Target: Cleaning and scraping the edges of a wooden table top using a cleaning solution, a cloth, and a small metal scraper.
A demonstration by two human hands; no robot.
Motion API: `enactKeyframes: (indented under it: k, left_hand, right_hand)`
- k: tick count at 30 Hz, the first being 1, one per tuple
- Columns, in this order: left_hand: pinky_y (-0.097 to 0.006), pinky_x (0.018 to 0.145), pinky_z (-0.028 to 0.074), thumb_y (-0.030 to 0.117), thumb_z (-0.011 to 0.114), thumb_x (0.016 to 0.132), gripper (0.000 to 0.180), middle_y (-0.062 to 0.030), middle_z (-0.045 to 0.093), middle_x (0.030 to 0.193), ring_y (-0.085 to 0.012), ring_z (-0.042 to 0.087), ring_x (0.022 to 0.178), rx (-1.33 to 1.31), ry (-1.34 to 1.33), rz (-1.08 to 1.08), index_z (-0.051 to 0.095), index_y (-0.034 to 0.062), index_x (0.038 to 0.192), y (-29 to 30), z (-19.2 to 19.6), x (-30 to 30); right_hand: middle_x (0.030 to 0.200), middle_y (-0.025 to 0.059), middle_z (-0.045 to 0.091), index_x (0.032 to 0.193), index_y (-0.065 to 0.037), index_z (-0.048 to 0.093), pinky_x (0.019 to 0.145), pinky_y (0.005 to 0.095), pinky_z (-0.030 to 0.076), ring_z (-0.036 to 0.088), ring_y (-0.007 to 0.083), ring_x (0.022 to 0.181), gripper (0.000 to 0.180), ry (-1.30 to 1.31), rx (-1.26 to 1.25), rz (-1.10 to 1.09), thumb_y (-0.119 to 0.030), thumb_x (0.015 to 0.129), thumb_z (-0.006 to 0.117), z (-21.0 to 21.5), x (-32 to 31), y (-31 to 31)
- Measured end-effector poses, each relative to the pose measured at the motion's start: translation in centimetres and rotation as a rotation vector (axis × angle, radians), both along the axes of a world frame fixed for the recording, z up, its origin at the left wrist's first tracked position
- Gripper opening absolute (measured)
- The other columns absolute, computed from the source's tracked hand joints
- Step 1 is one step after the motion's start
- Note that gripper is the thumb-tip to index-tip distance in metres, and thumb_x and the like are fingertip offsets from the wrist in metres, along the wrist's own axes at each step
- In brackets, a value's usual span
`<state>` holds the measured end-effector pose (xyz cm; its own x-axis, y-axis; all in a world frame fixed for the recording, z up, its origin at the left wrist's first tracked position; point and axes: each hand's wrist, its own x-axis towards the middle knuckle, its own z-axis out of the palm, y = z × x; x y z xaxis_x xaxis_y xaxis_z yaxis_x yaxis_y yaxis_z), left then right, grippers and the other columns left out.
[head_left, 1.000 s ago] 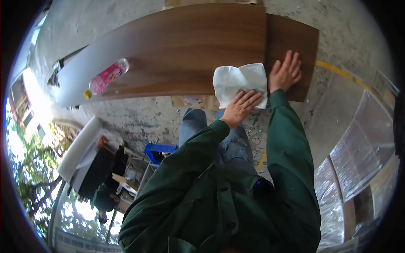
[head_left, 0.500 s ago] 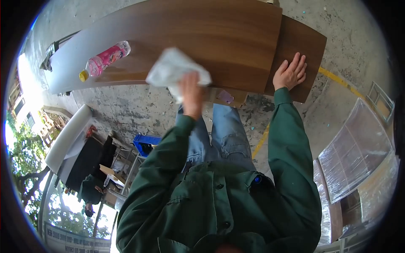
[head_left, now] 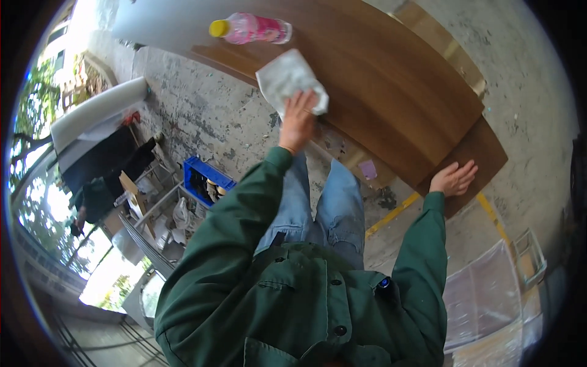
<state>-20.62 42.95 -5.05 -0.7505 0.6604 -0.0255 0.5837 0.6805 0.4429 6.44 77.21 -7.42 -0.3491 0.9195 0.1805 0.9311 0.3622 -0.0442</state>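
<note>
Cloth (head_left: 282,74), white and folded into a rough square, lies under the left hand (head_left: 299,119) at the near edge of a long brown panel (head_left: 379,67), with its lower corner reaching past that edge. The left fingers are stretched out over it, but whether the thumb pinches the fabric is hidden from above, so I cannot tell if the cloth is gripped or merely pressed. If it is only pressed, the overhanging corner could fold under or catch on the panel's edge, and the cloth might slip out toward the concrete floor (head_left: 202,92). A clear bottle (head_left: 251,29) with a pink label lies on its side just beyond the cloth (its yellow cap (head_left: 219,28) appears to be on, luckily). Being round, it could roll if the left hand or the cloth bumped it, and a roll toward the near edge would probably drop it off. The right hand (head_left: 454,179) is open, palm down, fingers together, resting on the darker board (head_left: 474,158) that juts out at the right end from beneath the long panel. Leaning hard there seems the other risk: weight on that end could make the board tip or slide, since nothing visible fastens the two, and the long panel might shift with it.
</note>
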Motion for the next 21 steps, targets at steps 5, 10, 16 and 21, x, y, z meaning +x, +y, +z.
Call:
enactKeyframes:
  k: [5,10,16,21]
  left_hand:
    - [-0.044,0.115,0.024,0.007,0.052,0.092,0.051,-0.0137,0.035,0.15,-0.0389,0.029,0.139,0.142,0.155,0.372,0.041,0.0073,0.142,-4.8,-0.7,-9.3]
    - [-0.051,0.114,0.023,0.001,0.06,0.081,0.064,-0.0185,0.034,0.15,-0.0462,0.025,0.139,0.281,0.024,0.454,0.041,0.0068,0.142,0.8,-0.6,0.0]
    - [-0.05,0.116,0.021,0.012,0.061,0.083,0.064,-0.0047,0.033,0.153,-0.0315,0.027,0.142,0.18,-0.112,0.299,0.04,0.013,0.144,1.9,-0.1,2.5]
    - [-0.055,0.114,0.019,0.0,0.06,0.078,0.062,-0.0117,0.04,0.148,-0.0393,0.031,0.138,0.301,0.092,0.497,0.048,0.0127,0.137,-4.3,-2.2,-9.7]
  right_hand:
    - [0.14,0.0229,0.044,0.135,-0.003,0.046,0.102,0.0514,0.037,0.045,0.0411,0.125,0.05,0.143,0.021,0.219,-0.028,0.093,0.054,0.6,1.2,2.3]
    - [0.14,0.0226,0.045,0.132,-0.002,0.048,0.095,0.0519,0.042,0.049,0.0412,0.122,0.05,0.201,-0.013,0.473,-0.027,0.091,0.06,4.0,-8.3,-0.8]
    - [0.152,0.0149,0.029,0.146,-0.009,0.033,0.106,0.0574,0.027,0.032,0.0357,0.137,0.063,0.019,-0.117,0.594,-0.04,0.093,0.052,2.4,-22.2,-7.8]
    - [0.155,0.0116,0.024,0.147,-0.008,0.03,0.109,0.0561,0.023,0.028,0.034,0.14,0.063,-0.001,-0.026,0.581,-0.04,0.095,0.046,1.6,-23.8,-9.4]
